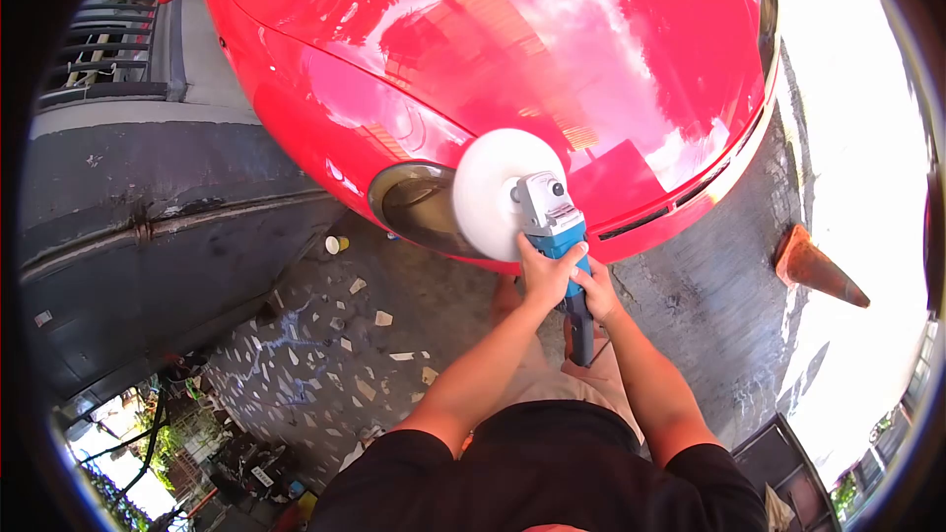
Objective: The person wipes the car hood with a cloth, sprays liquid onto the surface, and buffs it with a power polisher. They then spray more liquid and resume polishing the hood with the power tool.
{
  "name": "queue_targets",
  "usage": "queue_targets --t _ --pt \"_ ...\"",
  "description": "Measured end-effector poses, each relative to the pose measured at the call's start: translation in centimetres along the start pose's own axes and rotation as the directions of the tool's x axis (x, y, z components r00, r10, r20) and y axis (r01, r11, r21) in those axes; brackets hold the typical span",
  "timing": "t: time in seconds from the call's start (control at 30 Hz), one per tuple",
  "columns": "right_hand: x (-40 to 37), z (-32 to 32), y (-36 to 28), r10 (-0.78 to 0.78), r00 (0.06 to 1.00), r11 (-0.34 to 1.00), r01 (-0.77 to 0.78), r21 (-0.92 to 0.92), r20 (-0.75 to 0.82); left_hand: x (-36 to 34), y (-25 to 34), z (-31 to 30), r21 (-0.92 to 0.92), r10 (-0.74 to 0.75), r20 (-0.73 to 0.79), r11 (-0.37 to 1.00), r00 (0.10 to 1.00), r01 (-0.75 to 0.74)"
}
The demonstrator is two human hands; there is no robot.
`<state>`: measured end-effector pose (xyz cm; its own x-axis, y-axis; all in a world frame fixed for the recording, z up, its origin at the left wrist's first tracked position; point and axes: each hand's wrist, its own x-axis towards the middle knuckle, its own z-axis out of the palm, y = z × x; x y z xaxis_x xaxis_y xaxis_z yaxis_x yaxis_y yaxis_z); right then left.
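Observation:
My left hand is wrapped round the blue body of an angle polisher with a grey metal head. Lower on the same body, toward its black rear end, my right hand is closed around it. The polisher's round white pad faces a glossy red car. It overlaps the front corner between the headlight and the hood, and hides part of the lamp. Both sets of fingers are closed on the tool, which points away from my body.
An orange traffic cone lies on its side at the right. A dark wall runs along the left. A small yellow-and-white cup rests on the ground by the car, near scattered pale tile pieces set in the floor.

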<state>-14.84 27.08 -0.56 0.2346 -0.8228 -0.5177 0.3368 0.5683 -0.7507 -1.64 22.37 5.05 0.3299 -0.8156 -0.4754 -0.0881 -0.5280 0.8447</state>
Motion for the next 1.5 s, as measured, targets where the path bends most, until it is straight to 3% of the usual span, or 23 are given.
queue_targets --t 0.1,0.3,0.47,0.7,0.8,0.97,1.0,1.1,1.13,1.17,1.2,1.3,1.37,1.5 --pt "2.2 2.7 -0.6 0.082 0.994 0.995 -0.086 0.058 0.071 2.3 1.0 -2.4 0.01 0.019 -0.028 1.0 0.999 -0.019" --pt "8.0 10.1 -3.4 0.0 0.992 0.998 -0.008 0.066 0.128 7.6 4.4 -7.9 -0.169 0.08 -0.07 0.981 0.994 -0.091" --pt "8.8 11.2 -4.5 0.012 0.993 1.0 -0.015 0.025 0.119 9.1 4.4 -8.8 -0.17 0.082 -0.061 0.981 0.995 -0.091" --pt "1.0 3.8 0.9 0.075 0.997 0.994 -0.074 0.079 -0.007 2.3 -1.8 -3.5 -0.077 0.053 0.069 0.996 0.996 -0.048" --pt "-2.9 0.4 4.4 0.066 0.994 0.997 -0.064 0.031 -0.087 -0.9 -3.7 -1.2 0.087 -0.022 0.135 0.996 0.991 0.011" --pt "-4.1 -2.3 7.3 0.046 0.985 0.999 -0.043 0.021 -0.164 -1.9 -3.3 0.5 0.131 -0.071 0.186 0.99 0.98 0.047" --pt "-4.1 -1.2 4.4 0.056 0.991 0.996 -0.048 0.071 -0.124 -1.6 -3.4 0.5 0.123 -0.063 0.162 0.991 0.985 0.043" --pt "-1.7 0.5 3.5 0.084 0.995 0.996 -0.084 0.007 -0.062 -0.3 -2.7 -1.2 0.13 -0.04 0.06 0.991 0.997 0.032" --pt "-1.0 2.3 1.6 0.096 0.995 0.992 -0.096 0.082 -0.002 0.4 -2.3 -2.3 0.12 -0.029 0.024 0.992 0.999 0.026" --pt "-0.1 3.3 0.1 0.128 0.991 0.992 -0.127 -0.019 0.043 1.1 -1.8 -3.5 0.113 -0.02 -0.011 0.993 1.0 0.021" --pt "1.1 4.8 0.3 0.125 0.987 0.987 -0.134 0.087 0.102 1.7 -0.8 -4.6 0.049 -0.015 -0.057 0.999 0.998 0.018" --pt "4.9 9.6 -1.8 0.063 0.977 0.99 -0.087 0.113 0.202 4.7 1.8 -8.3 -0.059 0.062 -0.166 0.996 0.984 -0.072" --pt "6.8 12.8 -4.5 0.11 0.973 0.98 -0.14 0.139 0.205 6.4 5.5 -10.1 -0.143 0.052 -0.16 0.987 0.986 -0.075" --pt "9.0 14.5 -8.1 0.176 0.957 0.982 -0.185 0.021 0.23 9.0 8.2 -11.2 -0.14 0.051 -0.207 0.987 0.977 -0.081"
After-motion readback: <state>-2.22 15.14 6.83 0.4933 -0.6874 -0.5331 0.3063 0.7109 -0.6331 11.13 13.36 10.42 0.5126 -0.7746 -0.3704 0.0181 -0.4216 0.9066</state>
